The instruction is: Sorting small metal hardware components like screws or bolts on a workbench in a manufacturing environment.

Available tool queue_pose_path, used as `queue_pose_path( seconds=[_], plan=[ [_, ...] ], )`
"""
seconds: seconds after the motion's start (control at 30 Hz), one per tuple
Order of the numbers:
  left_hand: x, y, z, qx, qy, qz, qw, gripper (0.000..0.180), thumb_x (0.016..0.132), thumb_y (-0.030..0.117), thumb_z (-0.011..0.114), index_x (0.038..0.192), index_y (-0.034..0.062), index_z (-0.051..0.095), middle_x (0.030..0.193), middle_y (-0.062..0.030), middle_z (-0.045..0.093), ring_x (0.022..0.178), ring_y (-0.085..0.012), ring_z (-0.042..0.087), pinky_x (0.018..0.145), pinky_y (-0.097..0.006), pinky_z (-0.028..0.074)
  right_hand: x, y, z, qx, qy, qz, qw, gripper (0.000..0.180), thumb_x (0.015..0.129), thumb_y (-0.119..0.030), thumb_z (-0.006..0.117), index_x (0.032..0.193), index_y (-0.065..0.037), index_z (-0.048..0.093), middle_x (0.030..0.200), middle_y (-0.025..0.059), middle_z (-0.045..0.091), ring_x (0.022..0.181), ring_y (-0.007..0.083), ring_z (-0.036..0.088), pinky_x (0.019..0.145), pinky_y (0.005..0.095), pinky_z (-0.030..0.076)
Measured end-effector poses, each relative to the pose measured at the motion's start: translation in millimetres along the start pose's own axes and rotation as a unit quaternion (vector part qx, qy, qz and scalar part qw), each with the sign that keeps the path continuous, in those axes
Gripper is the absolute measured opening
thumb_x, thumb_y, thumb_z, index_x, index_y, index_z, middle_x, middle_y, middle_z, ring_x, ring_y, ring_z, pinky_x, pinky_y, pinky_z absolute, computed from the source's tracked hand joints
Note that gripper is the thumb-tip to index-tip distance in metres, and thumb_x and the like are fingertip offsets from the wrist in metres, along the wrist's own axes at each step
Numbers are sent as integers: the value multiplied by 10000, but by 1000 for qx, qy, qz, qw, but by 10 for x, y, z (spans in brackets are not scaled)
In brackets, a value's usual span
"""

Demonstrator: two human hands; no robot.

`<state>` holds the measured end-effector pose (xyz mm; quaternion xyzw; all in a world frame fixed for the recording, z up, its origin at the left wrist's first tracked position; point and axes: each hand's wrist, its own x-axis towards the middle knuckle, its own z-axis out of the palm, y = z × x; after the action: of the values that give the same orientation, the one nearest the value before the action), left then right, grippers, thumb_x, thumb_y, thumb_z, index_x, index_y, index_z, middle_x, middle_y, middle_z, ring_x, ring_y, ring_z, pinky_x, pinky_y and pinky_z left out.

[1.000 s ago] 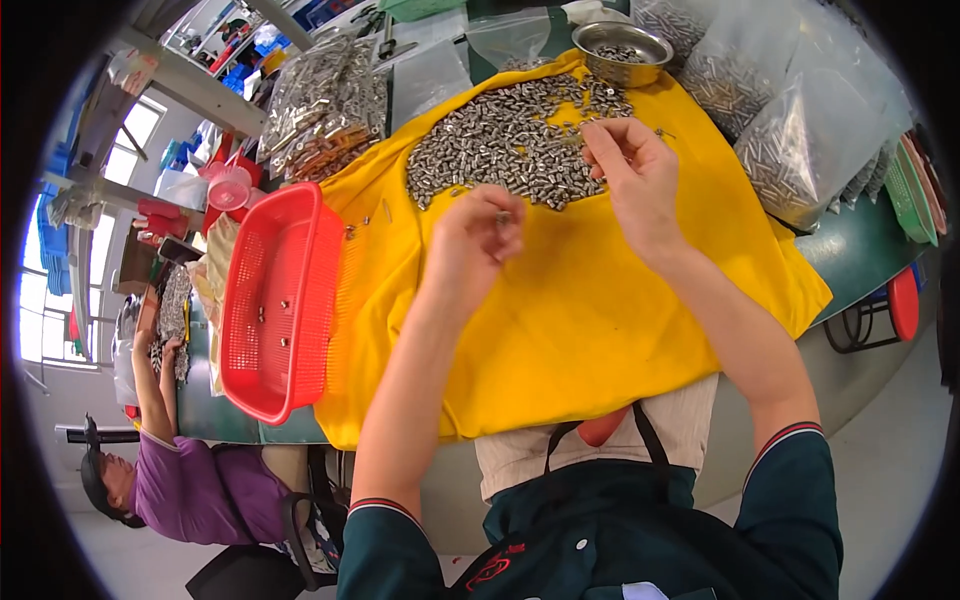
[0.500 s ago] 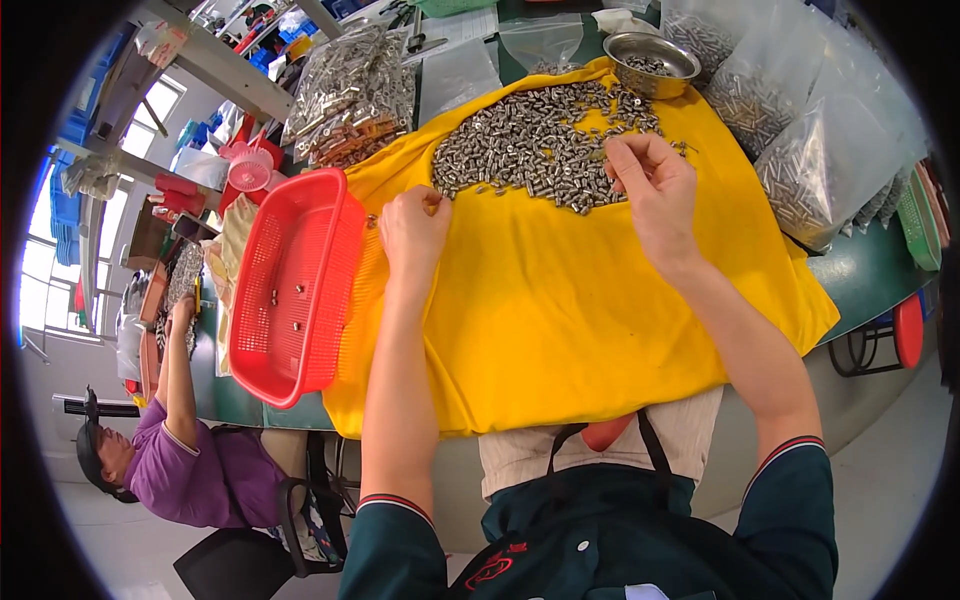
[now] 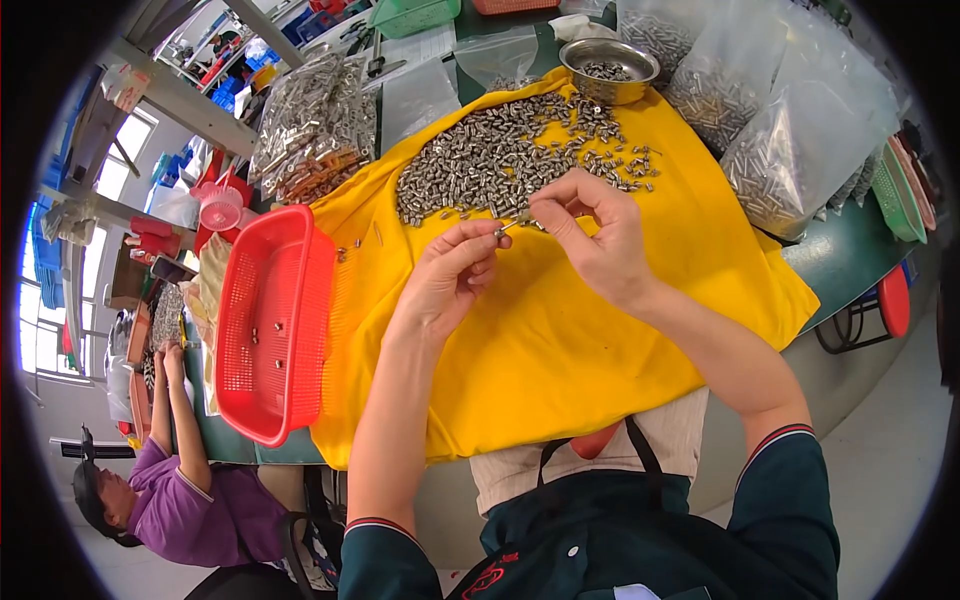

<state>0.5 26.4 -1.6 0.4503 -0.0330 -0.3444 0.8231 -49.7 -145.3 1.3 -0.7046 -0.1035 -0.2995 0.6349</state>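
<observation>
My left hand [image 3: 455, 272] pinches a small shiny metal cylinder [image 3: 503, 231] between thumb and forefinger. Close beside it, my right hand [image 3: 596, 238] has its thumb and forefinger pressed together on a thin metal pin [image 3: 519, 219], whose end points at the cylinder. Whether pin and cylinder touch is too small to tell. Both hands are above a yellow cloth [image 3: 560, 370], just in front of a spread heap of small metal cylinders [image 3: 480, 160].
At left stands a red plastic basket [image 3: 228, 360] with a few metal pieces inside. A steel bowl [image 3: 640, 68] of parts sits behind the heap. Clear bags [image 3: 770, 170] of metal parts line the right. A person in purple [image 3: 205, 510] works at far left.
My left hand has moved right from beside the basket, and my right hand has come left and nearer, so their fingertips now meet closely. The view has shifted slightly.
</observation>
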Motion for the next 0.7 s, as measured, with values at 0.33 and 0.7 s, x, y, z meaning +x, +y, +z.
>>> queue_pose_path(
  seconds=[0.33, 0.7],
  plan=[
    [-30, 4, 33, 33, -2, 2, 999, 118, 815, 41, 555, 928, 18, 579, 794, -50, 566, 577, -48, 380, 494, -160, 318, 5, 23, -3, -22, -7, -18, 1000, 55, 766, -50, 619, 742, -15, 584, 694, 42, 583, 559, 100, 506, 506, 225, 403],
    [-13, -3, 17, 87, 21, 25, 996, 126, 795, 28, 585, 918, 8, 603, 787, -59, 592, 566, -44, 392, 497, -172, 307, -8, 57, 10, -30, -13, -12, 999, 62, 769, -63, 618, 741, -17, 587, 684, 35, 585, 582, 92, 512, 514, 219, 402]
  ],
)
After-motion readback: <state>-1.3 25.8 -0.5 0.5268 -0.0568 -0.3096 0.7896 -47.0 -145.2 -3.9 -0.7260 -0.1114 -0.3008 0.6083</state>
